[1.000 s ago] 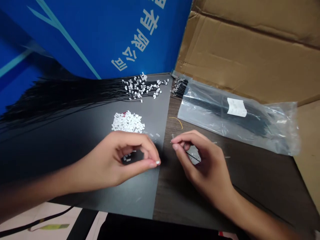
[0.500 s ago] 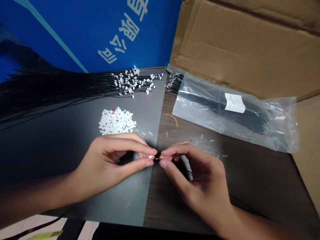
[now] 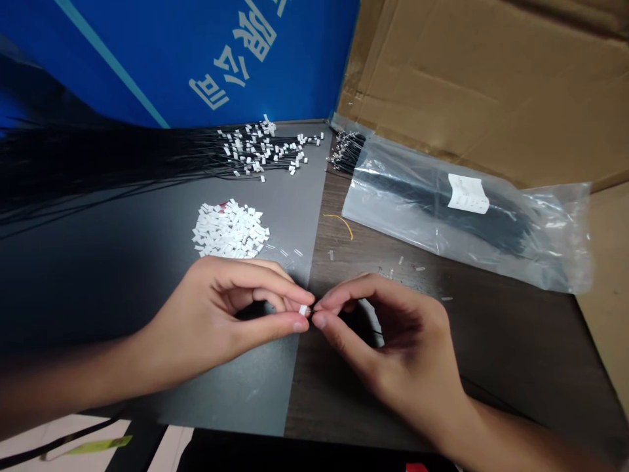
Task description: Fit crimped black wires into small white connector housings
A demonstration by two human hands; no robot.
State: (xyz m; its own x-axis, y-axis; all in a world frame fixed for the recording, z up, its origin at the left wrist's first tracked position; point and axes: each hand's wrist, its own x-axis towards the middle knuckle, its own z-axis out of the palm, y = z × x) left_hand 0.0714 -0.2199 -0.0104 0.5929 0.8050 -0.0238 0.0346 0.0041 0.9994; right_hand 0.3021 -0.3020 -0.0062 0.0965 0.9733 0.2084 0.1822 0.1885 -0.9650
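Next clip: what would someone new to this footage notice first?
The two hands meet fingertip to fingertip at centre: the left hand pinches a tiny white connector, the right hand a thin black wire. Behind them on the dark mat lies a pile of white connectors, and to the right a clear bag of black wires.

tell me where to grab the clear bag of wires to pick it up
Probably around the middle of the bag, by the white label, coming from above and closing across its narrow width. It lies flat and long on the table, so an end grip would let it sag, and wire tips poke out of its open far-left end.
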